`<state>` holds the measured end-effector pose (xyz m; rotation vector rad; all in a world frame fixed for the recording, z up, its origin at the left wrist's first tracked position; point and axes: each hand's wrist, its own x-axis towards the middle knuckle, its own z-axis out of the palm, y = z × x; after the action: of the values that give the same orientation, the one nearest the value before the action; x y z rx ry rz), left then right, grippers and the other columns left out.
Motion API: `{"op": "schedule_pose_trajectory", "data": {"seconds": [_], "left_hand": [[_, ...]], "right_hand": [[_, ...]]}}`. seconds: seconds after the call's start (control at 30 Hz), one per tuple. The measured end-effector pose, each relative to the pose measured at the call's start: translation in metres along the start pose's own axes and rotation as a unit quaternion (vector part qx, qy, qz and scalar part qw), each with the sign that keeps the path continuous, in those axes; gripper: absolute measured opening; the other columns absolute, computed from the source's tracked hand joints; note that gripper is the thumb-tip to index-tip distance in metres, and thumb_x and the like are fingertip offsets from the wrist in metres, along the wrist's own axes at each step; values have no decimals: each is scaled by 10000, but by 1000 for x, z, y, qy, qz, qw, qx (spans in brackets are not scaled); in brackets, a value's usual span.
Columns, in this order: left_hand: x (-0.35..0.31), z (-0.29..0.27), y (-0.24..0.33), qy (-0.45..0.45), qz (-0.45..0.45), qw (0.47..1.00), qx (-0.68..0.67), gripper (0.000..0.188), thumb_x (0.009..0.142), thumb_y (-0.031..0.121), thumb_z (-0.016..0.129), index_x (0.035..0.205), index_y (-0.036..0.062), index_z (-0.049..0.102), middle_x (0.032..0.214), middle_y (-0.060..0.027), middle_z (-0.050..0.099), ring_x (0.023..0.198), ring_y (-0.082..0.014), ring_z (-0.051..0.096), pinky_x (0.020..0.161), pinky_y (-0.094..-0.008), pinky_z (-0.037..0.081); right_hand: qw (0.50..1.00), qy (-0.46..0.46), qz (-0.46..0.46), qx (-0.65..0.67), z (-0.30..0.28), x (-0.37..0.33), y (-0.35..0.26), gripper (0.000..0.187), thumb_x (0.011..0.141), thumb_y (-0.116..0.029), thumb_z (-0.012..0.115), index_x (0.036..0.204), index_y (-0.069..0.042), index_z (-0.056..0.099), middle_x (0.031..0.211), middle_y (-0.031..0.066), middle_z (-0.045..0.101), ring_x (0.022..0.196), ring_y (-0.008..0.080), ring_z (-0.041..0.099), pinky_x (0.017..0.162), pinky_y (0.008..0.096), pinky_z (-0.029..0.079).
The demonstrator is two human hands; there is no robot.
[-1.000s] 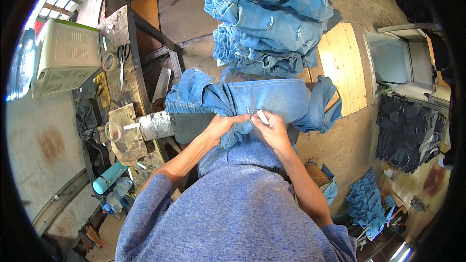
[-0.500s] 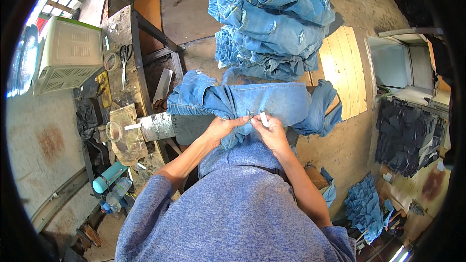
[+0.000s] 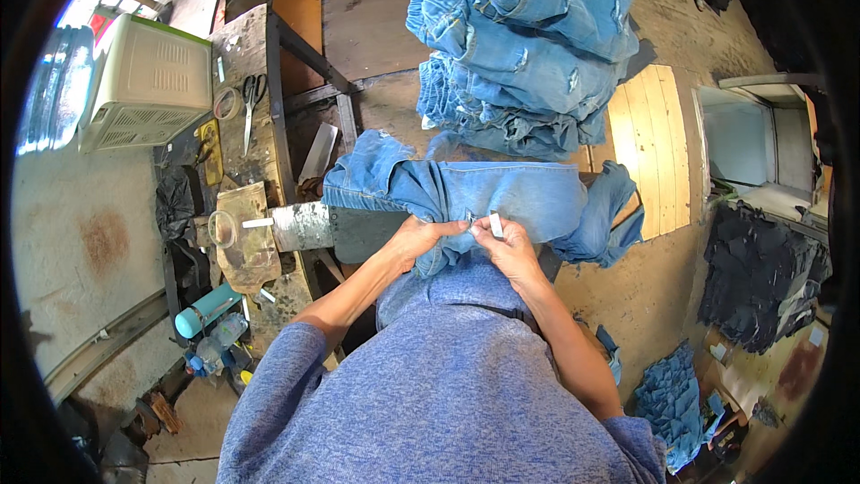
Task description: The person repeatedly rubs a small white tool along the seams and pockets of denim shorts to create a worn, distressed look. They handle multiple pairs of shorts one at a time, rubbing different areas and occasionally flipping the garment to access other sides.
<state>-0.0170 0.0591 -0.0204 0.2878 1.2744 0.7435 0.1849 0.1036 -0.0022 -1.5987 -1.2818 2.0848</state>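
A pair of blue jeans (image 3: 524, 190) lies across in front of my lap, its cloth bunched toward the left. My left hand (image 3: 428, 240) pinches the near edge of the denim, thumb and fingertips beside a small frayed spot (image 3: 470, 215). Close against it, my right hand (image 3: 512, 253) is closed with a short white stick (image 3: 496, 226), chalk-like, poking up between its fingers. Its thumb and fingertip meet at the denim beside the left thumb; what lies between those tips is too small to make out.
A tall pile of folded jeans (image 3: 528, 63) stands beyond my hands. To the left, a worn bench (image 3: 246, 139) bears scissors (image 3: 252, 112), tape rolls and white sticks. A turquoise bottle (image 3: 206, 309) lies lower left. Dark cloth pieces (image 3: 761, 273) hang or lie at right.
The whole view has shifted slightly, so things sit farther right and lower. Both hands stay together at the same frayed spot, with only slight finger movement.
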Motion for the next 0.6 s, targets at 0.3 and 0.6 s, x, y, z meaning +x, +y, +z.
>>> {"op": "schedule_pose_trajectory", "data": {"seconds": [0.3, 0.6], "left_hand": [[-11, -44, 1, 200, 49, 971, -124, 814, 771, 376, 962, 1388, -17, 605, 1307, -189, 685, 1214, -294, 657, 1076, -396, 514], [8, -13, 33, 104, 263, 832, 478, 554, 754, 248, 957, 1168, -13, 699, 1126, -179, 709, 1020, -225, 670, 941, -379, 536]], "right_hand": [[996, 32, -10, 82, -42, 10, -2, 218, 1065, -258, 687, 1191, -90, 626, 723, -106, 436, 550, -2, 352, 470, 197, 274], [968, 20, 58, 244, -113, 40, 39, 306, 1063, -354, 688, 1212, -89, 655, 694, -106, 367, 529, 0, 333, 467, 194, 269]]}}
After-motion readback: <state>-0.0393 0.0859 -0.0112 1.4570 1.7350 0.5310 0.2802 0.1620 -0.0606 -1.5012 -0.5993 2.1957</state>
